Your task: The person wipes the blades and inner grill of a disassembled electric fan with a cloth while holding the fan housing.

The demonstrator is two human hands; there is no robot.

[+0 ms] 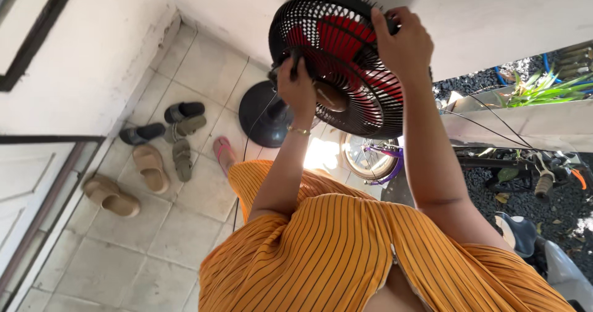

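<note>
Gripping the round black wire-grille fan with red blades (336, 59), left hand (296, 89) and right hand (401, 43) clasp its stiff rim; probably light, top-heavy.

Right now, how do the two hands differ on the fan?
The left hand grips the lower edge of the fan guard, fingers curled around the rim; the right hand lies over the upper edge, fingers spread. The left wrist wears a gold bracelet; the right wrist is bare. Both touch the black guard.
</note>
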